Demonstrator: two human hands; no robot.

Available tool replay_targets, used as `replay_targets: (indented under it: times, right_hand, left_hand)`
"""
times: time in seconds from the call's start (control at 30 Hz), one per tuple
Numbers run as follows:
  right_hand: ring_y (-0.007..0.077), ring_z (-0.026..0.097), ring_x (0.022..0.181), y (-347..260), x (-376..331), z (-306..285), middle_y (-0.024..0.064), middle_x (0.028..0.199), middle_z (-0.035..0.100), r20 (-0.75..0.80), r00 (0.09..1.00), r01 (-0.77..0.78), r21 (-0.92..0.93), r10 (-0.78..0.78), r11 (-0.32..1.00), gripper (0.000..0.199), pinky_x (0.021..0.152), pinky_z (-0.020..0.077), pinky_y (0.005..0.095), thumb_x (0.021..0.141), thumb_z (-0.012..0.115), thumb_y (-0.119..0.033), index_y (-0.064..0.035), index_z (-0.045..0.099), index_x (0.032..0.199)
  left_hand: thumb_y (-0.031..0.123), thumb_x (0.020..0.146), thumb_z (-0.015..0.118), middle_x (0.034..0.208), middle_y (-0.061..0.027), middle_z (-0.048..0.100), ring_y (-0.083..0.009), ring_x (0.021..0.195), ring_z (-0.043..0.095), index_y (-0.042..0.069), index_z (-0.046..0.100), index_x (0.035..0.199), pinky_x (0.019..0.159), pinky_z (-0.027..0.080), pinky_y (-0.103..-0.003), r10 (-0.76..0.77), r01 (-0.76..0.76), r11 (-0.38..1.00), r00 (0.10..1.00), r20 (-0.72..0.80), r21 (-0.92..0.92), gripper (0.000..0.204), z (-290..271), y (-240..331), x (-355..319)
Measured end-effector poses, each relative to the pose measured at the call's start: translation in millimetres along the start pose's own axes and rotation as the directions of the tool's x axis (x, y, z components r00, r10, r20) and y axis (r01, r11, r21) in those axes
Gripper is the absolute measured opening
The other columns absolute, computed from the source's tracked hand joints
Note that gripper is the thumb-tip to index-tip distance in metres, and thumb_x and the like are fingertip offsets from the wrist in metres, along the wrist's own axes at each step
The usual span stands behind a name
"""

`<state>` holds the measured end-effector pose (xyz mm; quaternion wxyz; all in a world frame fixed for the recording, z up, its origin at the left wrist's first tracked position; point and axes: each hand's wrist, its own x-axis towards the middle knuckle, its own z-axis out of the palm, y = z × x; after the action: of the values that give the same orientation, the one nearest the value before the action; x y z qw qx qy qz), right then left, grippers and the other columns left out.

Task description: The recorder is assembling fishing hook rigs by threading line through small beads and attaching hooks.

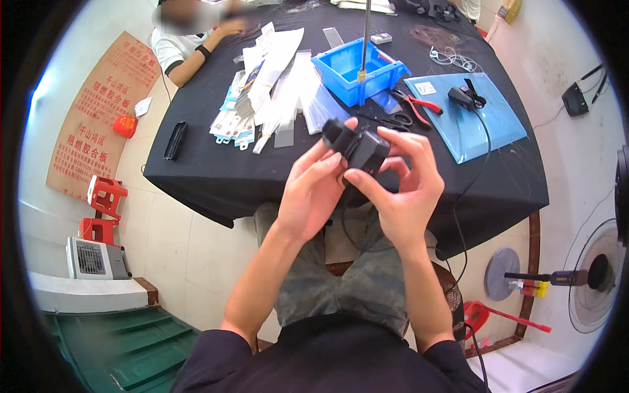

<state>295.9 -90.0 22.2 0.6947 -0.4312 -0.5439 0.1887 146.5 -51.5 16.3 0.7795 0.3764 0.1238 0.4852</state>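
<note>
Both my hands hold a small black boxy device (359, 148) above my lap, in front of the black-clothed table (216, 177). My left hand (313, 190) grips its left side with the thumb up along the body. My right hand (401, 182) wraps the right side, with fingers curled over the top and the thumb pressing from below. A black cord (345, 219) hangs from the device down toward my knees.
On the table are a blue bin (341, 65) with a metal rod standing in it, a pile of clear and white packets (275, 92), red-handled pliers (419, 103), black scissors (393, 119) and a blue board (485, 121) with a black tool. Another person's arm (196, 56) rests at the far left. A fan (599, 275) stands at the right.
</note>
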Motion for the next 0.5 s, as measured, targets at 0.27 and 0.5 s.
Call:
replay_targets:
  times: [0.27, 0.5]
  right_hand:
    - [0.0132, 0.067, 0.099, -2.8, -32.7, -12.7, 0.0094, 0.12, 0.069, 0.093, 0.917, -0.397, 0.313, 0.388, 0.863, 0.048, 0.08, 0.058, 0.0268, 0.102, 0.064, -0.009, 0.0028, 0.053, 0.147]
    - [0.0139, 0.069, 0.092, 2.3, -46.0, -28.1, 0.0099, 0.115, 0.07, 0.252, 0.835, -0.55, 0.355, 0.489, 0.756, 0.049, 0.069, 0.0611, 0.0288, 0.108, 0.057, -0.018, 0.0033, 0.048, 0.151]
  left_hand:
    - [0.002, 0.089, 0.08, 0.094, -0.0085, 0.074, -0.014, 0.091, 0.071, -0.003, 0.076, 0.106, 0.079, 0.055, -0.029, 0.262, -0.143, 0.548, 0.965, -0.007, 0.824, 0.018, 11.2, 10.2, -34.7]
    - [-0.003, 0.08, 0.083, 0.101, -0.0104, 0.071, -0.0227, 0.095, 0.071, -0.001, 0.07, 0.109, 0.082, 0.055, -0.032, 0.39, -0.245, 0.492, 0.92, 0.041, 0.836, 0.032, 15.8, 8.2, -35.9]
